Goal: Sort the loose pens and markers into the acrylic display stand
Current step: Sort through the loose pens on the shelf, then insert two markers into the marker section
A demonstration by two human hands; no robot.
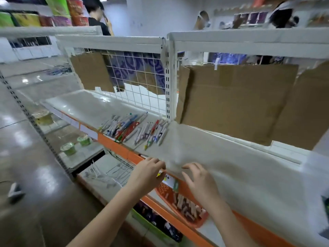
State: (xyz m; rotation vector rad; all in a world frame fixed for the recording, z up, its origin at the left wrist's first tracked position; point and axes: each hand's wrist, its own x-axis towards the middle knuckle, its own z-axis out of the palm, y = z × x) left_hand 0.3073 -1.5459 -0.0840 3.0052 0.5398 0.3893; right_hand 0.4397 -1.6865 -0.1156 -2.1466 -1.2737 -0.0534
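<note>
Two hands (175,173) at cloth (231,172) edge | pens (135,128) loose on shelf (80,104)

I stood before white shelves (249,40) with orange edging (114,142), cardboard (236,100) on their wire backs, a glossy brown floor (35,202) reflecting lights.

Nothing is legible: the purple banner (137,68) behind the grid at 12 o'clock carries large white letters, too blurred to read.
</note>
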